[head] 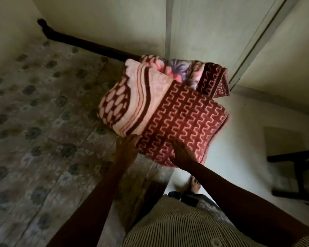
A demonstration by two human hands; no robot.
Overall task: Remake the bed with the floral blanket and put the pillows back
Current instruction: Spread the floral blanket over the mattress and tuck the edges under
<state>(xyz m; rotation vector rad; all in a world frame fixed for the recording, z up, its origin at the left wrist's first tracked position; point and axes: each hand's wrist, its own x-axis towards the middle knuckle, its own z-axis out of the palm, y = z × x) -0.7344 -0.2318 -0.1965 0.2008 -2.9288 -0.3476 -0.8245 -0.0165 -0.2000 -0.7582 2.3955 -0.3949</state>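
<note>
A folded floral blanket (169, 104), pink and maroon with a zigzag border, hangs in the air above the right edge of the bed (43, 113). My left hand (128, 145) holds it from under its near left edge. My right hand (181, 155) grips the near right edge, fingers curled over the maroon cloth. The bed carries a pale sheet with dark flower spots. No pillows are in view.
A dark wooden bed rail (89, 45) runs along the far end by the wall. A closed pale door (212, 32) stands behind the blanket. A dark wooden chair or stool (296, 175) is on the floor at the right. My feet stand on the pale floor beside the bed.
</note>
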